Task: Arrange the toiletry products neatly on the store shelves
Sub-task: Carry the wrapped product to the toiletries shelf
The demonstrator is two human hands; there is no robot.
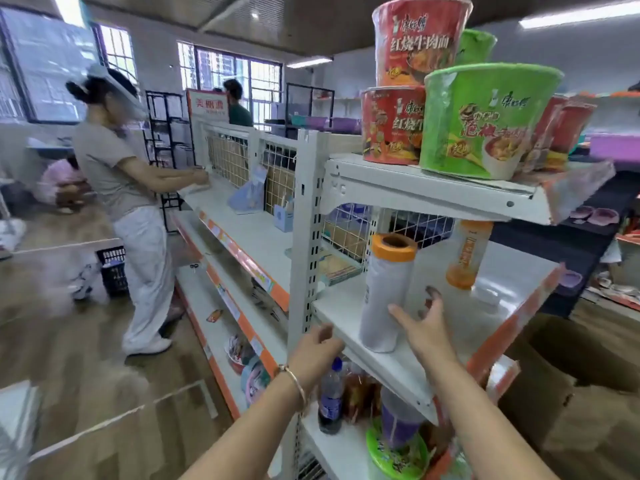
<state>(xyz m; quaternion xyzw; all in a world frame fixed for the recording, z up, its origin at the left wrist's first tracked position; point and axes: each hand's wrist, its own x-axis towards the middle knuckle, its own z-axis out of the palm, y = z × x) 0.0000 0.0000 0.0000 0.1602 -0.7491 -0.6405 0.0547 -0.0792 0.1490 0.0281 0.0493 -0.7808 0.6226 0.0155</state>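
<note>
Here, a person stands at a white store shelf (408, 368), both bare hands reaching toward its middle tier. The right hand (424, 327) is spread open, fingers (401, 315) touching the lower side of a tall white roll (386, 292) with an orange cap; it has no closed hold on it. The left hand (317, 344), a thin bangle at the wrist, hovers loosely curled and empty near the shelf's front corner. The roll stands upright but leans slightly, close to the front edge. Behind it, further in, stands an orange-capped bottle (465, 252).

The likely risk: the roll is tall and narrow and sits near the edge, so a sideways nudge from the open hand could tip it off onto the shelf below, where a cola bottle (330, 396) and packets are crowded.

Noodle bowls (481, 119) sit stacked on the top tier. Another person (121, 174) works at a neighbouring shelf. The picture is blurred; labels on the roll and bottle cannot be read, and the lowest shelf is cut off at the bottom.
</note>
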